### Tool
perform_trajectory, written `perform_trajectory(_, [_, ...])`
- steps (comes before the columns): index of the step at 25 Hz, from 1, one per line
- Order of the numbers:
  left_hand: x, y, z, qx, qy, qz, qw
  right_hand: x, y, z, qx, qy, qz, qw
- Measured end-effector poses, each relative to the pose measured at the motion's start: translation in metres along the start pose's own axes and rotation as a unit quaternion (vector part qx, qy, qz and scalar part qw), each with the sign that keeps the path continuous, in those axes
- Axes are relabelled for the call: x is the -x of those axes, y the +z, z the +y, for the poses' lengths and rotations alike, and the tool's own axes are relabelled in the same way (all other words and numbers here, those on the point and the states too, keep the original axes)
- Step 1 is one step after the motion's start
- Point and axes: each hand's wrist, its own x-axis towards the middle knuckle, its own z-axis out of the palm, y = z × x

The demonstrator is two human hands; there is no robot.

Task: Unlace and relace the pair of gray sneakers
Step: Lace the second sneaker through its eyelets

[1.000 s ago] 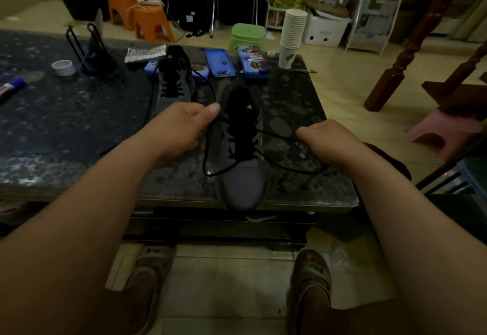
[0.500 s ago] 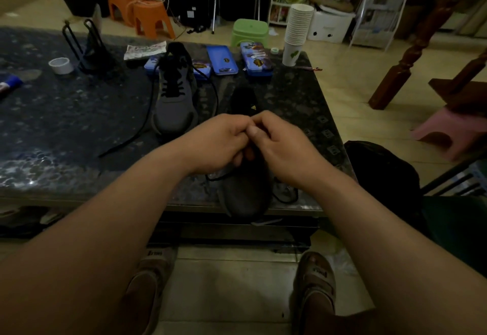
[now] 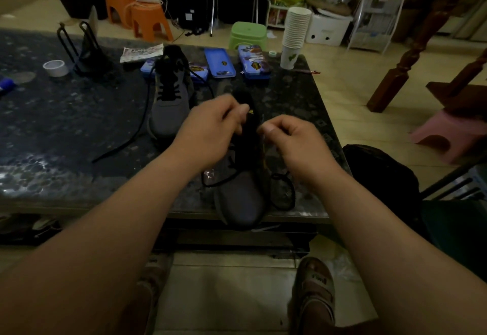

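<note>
A gray sneaker (image 3: 241,197) with a black tongue lies at the table's front edge, toe toward me. Its black lace (image 3: 283,189) loops loosely on both sides of the toe. My left hand (image 3: 210,129) hovers over the tongue with fingers curled, pinching the lace. My right hand (image 3: 292,139) sits just right of it, thumb and fingers pinched on the other lace end. The second gray sneaker (image 3: 171,97) stands farther back left, partly laced, with a long black lace end trailing toward the front left.
The dark stone table (image 3: 66,129) carries blue tins (image 3: 219,62), a stack of paper cups (image 3: 294,37), a tape roll (image 3: 55,68) and a black wire stand (image 3: 84,52). A dark bag (image 3: 382,171) sits to the right. Stools stand beyond the table.
One second ago my hands were spread wide, pulling the lace ends apart. They met over the sneaker, and now they have separated slightly and risen toward the tongue.
</note>
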Motion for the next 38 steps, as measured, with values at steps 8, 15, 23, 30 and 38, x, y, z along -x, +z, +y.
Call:
perform_trajectory(8, [-0.071, 0.010, -0.004, -0.369, -0.032, -0.180, 0.911, -0.031, 0.002, 0.010, -0.094, 0.000, -0.030, 0.995])
perform_trajectory(15, [-0.069, -0.013, -0.002, -0.022, 0.033, -0.134, 0.990, -0.039, 0.001, 0.012, -0.012, -0.021, 0.021, 0.999])
perform_trajectory(23, [-0.083, -0.044, 0.004, -0.189, -0.010, -0.343, 0.920, -0.038, 0.010, 0.014, 0.066, -0.089, -0.010, 0.994])
perform_trajectory(30, [-0.059, -0.008, -0.039, 0.275, -0.105, -0.209, 0.933, -0.036, 0.015, 0.021, 0.047, -0.083, -0.026, 0.995])
perform_trajectory(38, [-0.063, -0.006, -0.042, 0.310, -0.117, -0.214, 0.919, -0.008, -0.002, 0.017, -0.017, -0.019, 0.027, 0.999])
